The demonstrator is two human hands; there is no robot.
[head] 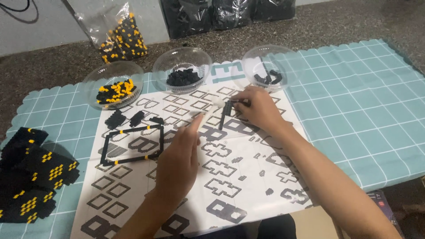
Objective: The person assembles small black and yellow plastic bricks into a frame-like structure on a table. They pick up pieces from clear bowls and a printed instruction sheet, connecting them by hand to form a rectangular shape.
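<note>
The right hand (pixel 256 108) pinches a thin black brick strip (pixel 225 114) upright on the printed pattern sheet (pixel 248 177), just near the right-hand bowl (pixel 265 68). The left hand (pixel 179 161), seemingly empty, hovers open beside it; steadying the strip's base would help.

A printed sheet (pixel 248 177) lies on a mat (pixel 363 110) that covers the desk (pixel 336 26). Three bowls (pixel 113 84) stand in a row along the sheet's far edge, each holding small bricks. A bag of bricks (pixel 119 35) lies beyond the left bowl. On the sheet's left part sits a brick frame (pixel 130 144). Assembled brick panels (pixel 31 177) lie on the mat at the near left. A brick strip (pixel 224 114) is near the right bowl.
</note>
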